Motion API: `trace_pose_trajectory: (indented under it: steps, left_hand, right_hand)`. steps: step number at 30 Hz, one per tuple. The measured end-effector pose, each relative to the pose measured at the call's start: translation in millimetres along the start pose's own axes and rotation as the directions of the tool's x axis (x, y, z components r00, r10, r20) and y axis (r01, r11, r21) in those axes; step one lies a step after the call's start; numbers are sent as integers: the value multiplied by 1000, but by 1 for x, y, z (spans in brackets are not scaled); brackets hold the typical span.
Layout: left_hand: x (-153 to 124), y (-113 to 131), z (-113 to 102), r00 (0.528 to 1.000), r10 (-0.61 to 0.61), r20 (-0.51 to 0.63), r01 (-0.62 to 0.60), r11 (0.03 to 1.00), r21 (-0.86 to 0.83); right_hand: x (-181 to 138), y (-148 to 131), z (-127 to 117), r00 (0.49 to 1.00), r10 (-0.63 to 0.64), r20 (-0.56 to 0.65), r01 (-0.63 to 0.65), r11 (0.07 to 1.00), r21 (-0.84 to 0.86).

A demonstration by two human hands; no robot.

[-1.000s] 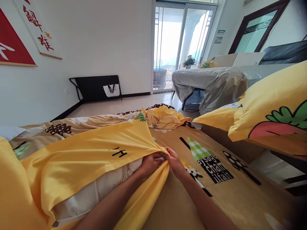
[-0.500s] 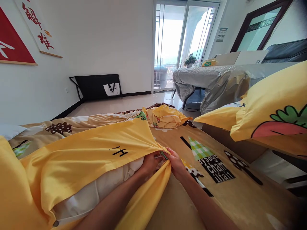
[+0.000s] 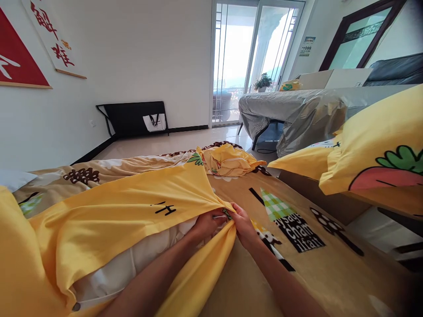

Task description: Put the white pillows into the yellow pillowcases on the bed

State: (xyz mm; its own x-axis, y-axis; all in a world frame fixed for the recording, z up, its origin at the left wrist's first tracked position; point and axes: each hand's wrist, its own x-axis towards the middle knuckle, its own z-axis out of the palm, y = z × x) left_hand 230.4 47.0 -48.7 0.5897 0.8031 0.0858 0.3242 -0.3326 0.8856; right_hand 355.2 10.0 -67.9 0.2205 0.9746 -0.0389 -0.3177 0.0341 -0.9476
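A yellow pillowcase with "Hi," printed on it lies over a white pillow, which shows through the long open side. My left hand reaches into that opening, its fingers curled at the pillow's far corner and partly hidden by cloth. Just to its right, my right hand pinches the gathered edge of the pillowcase between thumb and fingers. Below the hands, the lower cloth layer drapes towards me in a fold. A small dark round fastener sits on the opening's near edge.
The bed has a brown patterned blanket. Crumpled yellow cloth lies at its far edge. Yellow cushions with a carrot print stand on the right. Beyond are a plastic-covered table and a black folded frame against the wall.
Almost nothing differs. Both hands hold the same place at the gathered corner, with only a slight shift of the left fingers and of the camera view.
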Motion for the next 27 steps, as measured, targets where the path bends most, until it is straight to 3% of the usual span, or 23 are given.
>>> trace_pose_trajectory:
  steps: [3, 11, 13, 16, 20, 23, 27]
  left_hand:
    - [-4, 6, 0, 999, 32, 11, -34, 991, 131]
    - [-8, 5, 6, 1000, 20, 15, -24, 889, 457]
    - [-7, 2, 7, 1000, 6, 22, -16, 862, 507]
    - [-5, 1, 8, 1000, -18, 8, 11, 833, 554]
    - [-5, 3, 8, 1000, -28, 12, 16, 816, 578]
    - [-6, 3, 8, 1000, -20, 16, 7, 812, 584]
    - [-6, 2, 9, 1000, -8, 8, 1, 820, 573]
  right_hand:
    - [-3, -4, 2, 999, -32, -2, 32, 999, -42]
    - [0, -3, -5, 988, -153, 32, 153, 905, -396]
    - [1, -3, -9, 983, -180, 25, 165, 826, -539]
    - [-1, -5, -11, 971, -237, 16, 163, 612, -774]
    - [-5, -7, -12, 972, -233, 31, 114, 355, -928]
    - [-5, -7, -12, 964, -257, 64, 134, 265, -955]
    - [-3, -5, -13, 947, -304, 100, 182, 255, -949]
